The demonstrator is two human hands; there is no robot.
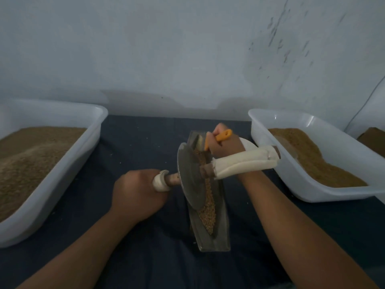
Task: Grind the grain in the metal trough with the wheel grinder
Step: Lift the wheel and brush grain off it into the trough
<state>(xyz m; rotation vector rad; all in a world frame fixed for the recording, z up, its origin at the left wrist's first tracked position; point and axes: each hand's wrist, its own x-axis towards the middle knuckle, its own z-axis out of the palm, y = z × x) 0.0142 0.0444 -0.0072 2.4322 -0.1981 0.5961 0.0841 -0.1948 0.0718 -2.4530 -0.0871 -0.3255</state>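
A long grey metal trough (219, 236) lies on the dark blue cloth, holding a strip of brown grain (208, 215). The grey wheel grinder (190, 176) stands on edge in the trough, leaning left. My left hand (137, 195) grips the left handle, which is wrapped in white cloth (160, 182). The right handle (245, 163), also wrapped in white, sticks out free over my right wrist. My right hand (226, 143) holds an orange-handled tool (223, 136) over the far end of the trough; its working end is hidden behind the wheel.
A white tub (62, 170) of brown grain stands on the left, another white tub (295, 178) of finer brown meal on the right. A third container (373, 113) shows at the far right edge. A pale wall rises close behind. A white dish (249, 143) peeks out behind my right hand.
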